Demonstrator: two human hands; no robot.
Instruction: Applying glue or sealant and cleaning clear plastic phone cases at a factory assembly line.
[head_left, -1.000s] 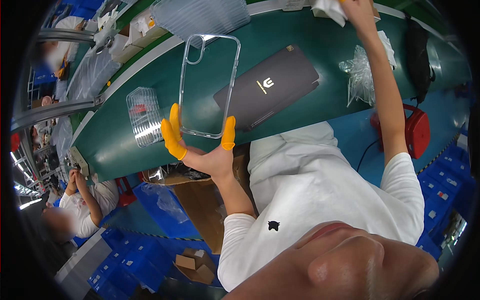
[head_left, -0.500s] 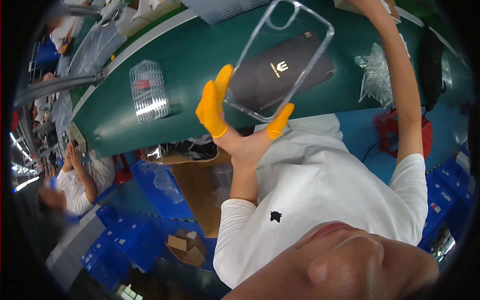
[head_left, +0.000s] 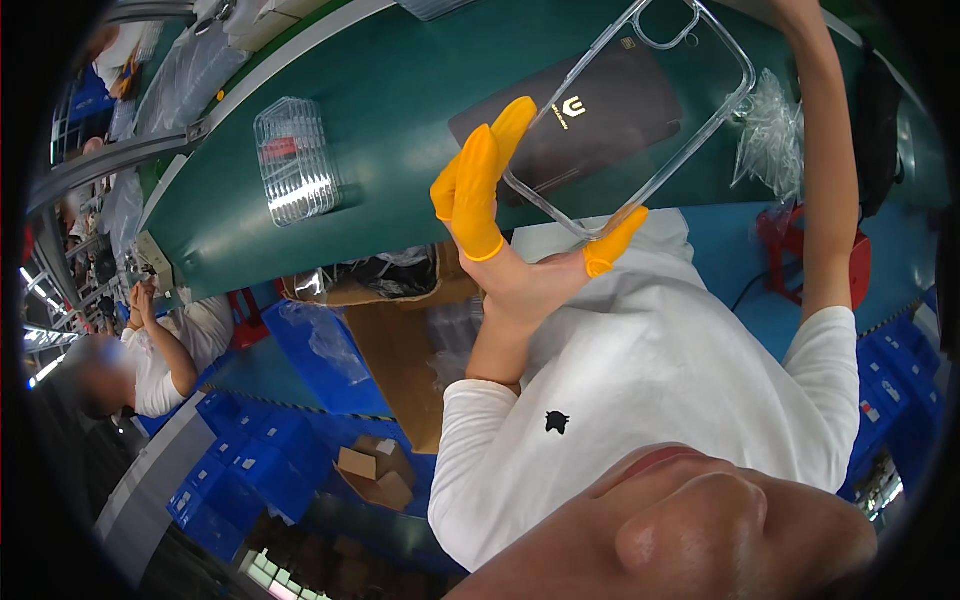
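A clear phone case (head_left: pixel 690 155) with a camera cutout at its far end is held tilted above the table. My left hand (head_left: pixel 520 285) grips its near end between thumb and fingers, which wear yellow finger cots. Behind and below the case, partly seen through it, a flat dark box (head_left: pixel 620 110) with a gold emblem lies on the green table. My right arm (head_left: pixel 825 160) stretches toward the far right, and its hand is cut off by the top edge, so its fingers do not show.
A row of clear cases (head_left: pixel 297 165) stands on the green table (head_left: pixel 390 140) at left. Crumpled clear plastic bags (head_left: pixel 770 135) lie at right, near a black item (head_left: pixel 880 140). An open carton (head_left: pixel 395 365) sits below the table edge. A seated person (head_left: pixel 165 350) is at far left.
My left hand has moved right with the phone case. My right arm has shifted rightward, and its hand has gone farther past the top edge. The view has shifted slightly.
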